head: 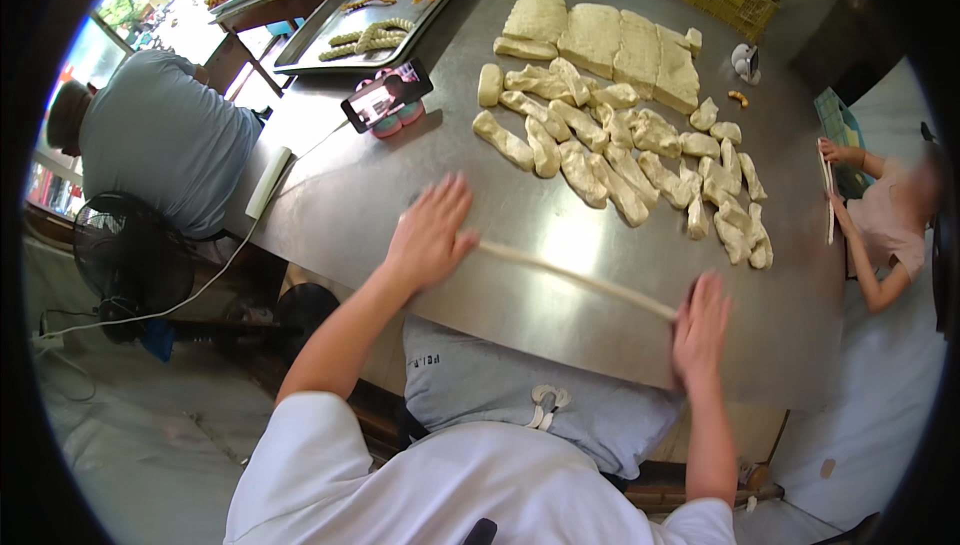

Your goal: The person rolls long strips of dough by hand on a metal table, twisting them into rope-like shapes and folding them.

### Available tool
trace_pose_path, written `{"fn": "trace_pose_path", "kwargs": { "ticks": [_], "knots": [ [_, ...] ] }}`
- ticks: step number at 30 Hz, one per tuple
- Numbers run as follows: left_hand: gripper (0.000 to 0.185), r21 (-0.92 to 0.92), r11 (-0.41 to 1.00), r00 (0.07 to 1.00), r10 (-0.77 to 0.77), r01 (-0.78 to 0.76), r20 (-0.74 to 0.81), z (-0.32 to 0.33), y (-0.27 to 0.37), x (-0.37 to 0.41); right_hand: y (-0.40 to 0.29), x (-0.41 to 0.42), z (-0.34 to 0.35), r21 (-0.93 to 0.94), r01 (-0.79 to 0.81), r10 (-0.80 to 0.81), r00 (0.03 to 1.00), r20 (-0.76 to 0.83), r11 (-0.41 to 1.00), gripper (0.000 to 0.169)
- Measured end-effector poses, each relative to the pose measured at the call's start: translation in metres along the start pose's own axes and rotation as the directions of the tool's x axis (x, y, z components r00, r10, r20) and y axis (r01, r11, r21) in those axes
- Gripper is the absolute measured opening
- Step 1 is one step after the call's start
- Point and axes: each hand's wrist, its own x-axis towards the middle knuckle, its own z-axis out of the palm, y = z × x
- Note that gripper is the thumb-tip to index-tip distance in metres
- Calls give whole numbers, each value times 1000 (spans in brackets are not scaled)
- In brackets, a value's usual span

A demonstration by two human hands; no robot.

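Observation:
A thin rope of dough [577, 276] stretches across the steel table near its front edge. My left hand [436, 232] lies flat over the rope's left end, fingers extended and thumb out to the side. At the other end, the palm of my right hand [701, 327] rests on the rope, its fingers pointing away from me and slightly blurred. Neither hand grips the dough; its ends are hidden beneath the palms. Beyond my hands lie many cut dough strips [581, 119], loosely heaped. Behind them sits a flat dough slab [628, 46] cut into wide pieces.
A phone [387, 96] on a stand and a metal tray [307, 57] holding twisted dough [367, 38] are at the left. A power strip [268, 183] lies by the left edge, its cable trailing. Another person [889, 207] handles a dough strand at the right; someone sits at left [165, 132].

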Motion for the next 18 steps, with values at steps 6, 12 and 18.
{"fn": "trace_pose_path", "kwargs": {
  "ticks": [6, 12, 18],
  "knots": [
    [76, 135, 981, 989, -129, 137, -70, 4, 9, 21, 9, 10, -5, 46, -94, 93, 995, 21, 995, 69],
    [68, 47, 996, 993, 72, -76, 98, -1, 3, -43, -20, -55, -10, 254, 25, -38, 998, 44, 967, 71],
    [67, -21, 999, 989, 44, -42, 140, -9, 23, 32, -45, 29, -19, 110, -80, 87, 994, -61, 991, 62]
  ]
}}
